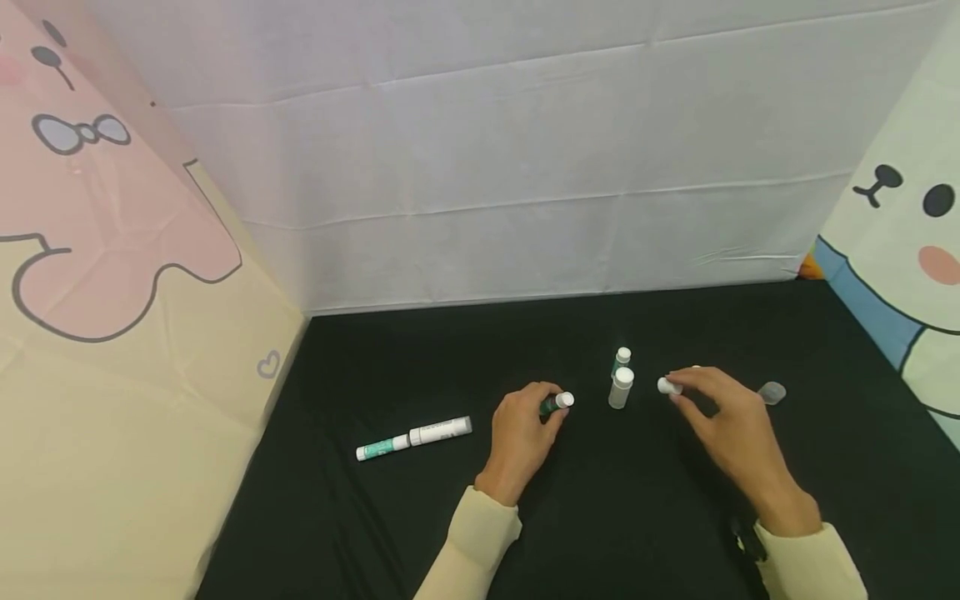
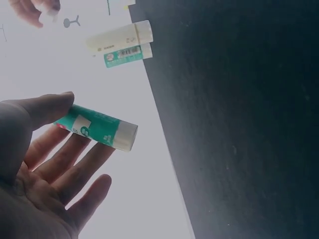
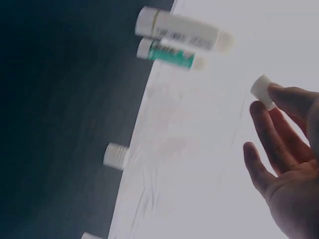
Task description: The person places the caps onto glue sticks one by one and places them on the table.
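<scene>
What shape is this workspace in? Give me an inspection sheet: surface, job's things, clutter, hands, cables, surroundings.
Surface: black cloth, creased toward the lower left.
Job's things: green cylindrical tube with a white end and small white cylindrical cap, both in hand; plain white cylinder and white-topped green cylinder, upright; slim green-and-white tube and thicker white tube, lying end to end.
Clutter: small translucent piece, right of the right hand; ribbed white piece, in the right wrist view.
Hands: left hand holds its tube; right hand pinches the cap.
Cables: nothing seen.
Surroundings: creased white cloth backdrop; cartoon-printed sheets at both sides.
</scene>
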Demonstrator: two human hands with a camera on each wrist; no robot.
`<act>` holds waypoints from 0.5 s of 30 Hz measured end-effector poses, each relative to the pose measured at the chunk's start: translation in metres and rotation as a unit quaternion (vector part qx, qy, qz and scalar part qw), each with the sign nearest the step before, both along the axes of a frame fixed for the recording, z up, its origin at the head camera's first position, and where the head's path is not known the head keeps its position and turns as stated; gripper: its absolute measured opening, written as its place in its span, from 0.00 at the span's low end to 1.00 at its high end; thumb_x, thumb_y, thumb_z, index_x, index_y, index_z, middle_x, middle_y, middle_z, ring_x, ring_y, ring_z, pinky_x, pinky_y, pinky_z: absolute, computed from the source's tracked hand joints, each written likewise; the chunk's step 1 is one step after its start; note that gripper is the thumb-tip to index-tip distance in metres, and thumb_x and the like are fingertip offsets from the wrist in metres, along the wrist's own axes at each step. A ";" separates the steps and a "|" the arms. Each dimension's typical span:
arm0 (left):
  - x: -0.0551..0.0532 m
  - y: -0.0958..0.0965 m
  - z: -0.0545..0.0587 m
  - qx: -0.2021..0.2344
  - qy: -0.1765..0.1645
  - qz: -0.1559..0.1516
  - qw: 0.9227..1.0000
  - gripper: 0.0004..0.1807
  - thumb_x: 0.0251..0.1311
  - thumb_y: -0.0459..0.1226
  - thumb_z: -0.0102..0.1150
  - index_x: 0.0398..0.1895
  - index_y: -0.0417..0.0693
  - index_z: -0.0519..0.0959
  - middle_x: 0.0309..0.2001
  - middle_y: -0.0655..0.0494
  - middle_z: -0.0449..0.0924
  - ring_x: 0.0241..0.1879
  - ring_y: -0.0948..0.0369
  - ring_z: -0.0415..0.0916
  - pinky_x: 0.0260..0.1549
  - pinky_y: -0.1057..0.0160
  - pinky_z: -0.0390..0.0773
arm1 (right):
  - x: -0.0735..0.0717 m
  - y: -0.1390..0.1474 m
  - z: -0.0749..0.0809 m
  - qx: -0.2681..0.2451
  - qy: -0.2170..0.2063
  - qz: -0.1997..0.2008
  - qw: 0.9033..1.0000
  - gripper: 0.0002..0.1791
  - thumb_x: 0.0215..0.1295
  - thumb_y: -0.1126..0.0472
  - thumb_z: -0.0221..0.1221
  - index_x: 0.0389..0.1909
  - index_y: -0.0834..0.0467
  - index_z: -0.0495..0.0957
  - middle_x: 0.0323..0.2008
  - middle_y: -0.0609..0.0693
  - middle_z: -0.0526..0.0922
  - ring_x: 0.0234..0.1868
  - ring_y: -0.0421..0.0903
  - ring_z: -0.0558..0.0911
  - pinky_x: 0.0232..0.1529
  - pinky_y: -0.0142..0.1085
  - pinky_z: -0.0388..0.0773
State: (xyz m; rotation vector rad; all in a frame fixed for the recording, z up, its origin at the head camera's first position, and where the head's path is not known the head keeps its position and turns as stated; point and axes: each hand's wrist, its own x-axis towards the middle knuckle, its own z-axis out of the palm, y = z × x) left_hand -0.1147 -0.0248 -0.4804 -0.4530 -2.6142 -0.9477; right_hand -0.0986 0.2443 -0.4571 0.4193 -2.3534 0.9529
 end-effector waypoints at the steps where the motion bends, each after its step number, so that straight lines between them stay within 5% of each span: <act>1: 0.001 0.000 0.001 0.000 0.001 0.000 1.000 0.12 0.57 0.34 0.79 0.44 0.51 0.88 0.42 0.59 0.91 0.37 0.61 0.86 0.36 0.63 0.83 | 0.001 -0.003 0.001 -0.004 0.007 0.007 1.000 0.24 0.46 0.82 0.76 0.45 0.62 0.88 0.43 0.56 0.90 0.49 0.30 0.79 0.63 0.13 0.61; 12: 0.009 0.005 0.005 -0.024 0.018 -0.003 1.000 0.14 0.56 0.36 0.80 0.45 0.51 0.88 0.42 0.60 0.90 0.41 0.61 0.87 0.47 0.58 0.84 | 0.007 -0.036 -0.001 -0.022 0.034 0.097 0.994 0.28 0.42 0.84 0.76 0.46 0.61 0.88 0.45 0.52 0.89 0.49 0.34 0.84 0.58 0.15 0.69; 15: 0.010 0.006 0.004 -0.031 0.031 -0.001 0.999 0.14 0.55 0.36 0.81 0.43 0.51 0.88 0.40 0.60 0.90 0.39 0.62 0.86 0.47 0.59 0.84 | 0.007 -0.042 -0.002 -0.032 0.043 0.123 0.991 0.15 0.57 0.73 0.75 0.46 0.61 0.88 0.45 0.54 0.89 0.50 0.36 0.85 0.59 0.17 0.70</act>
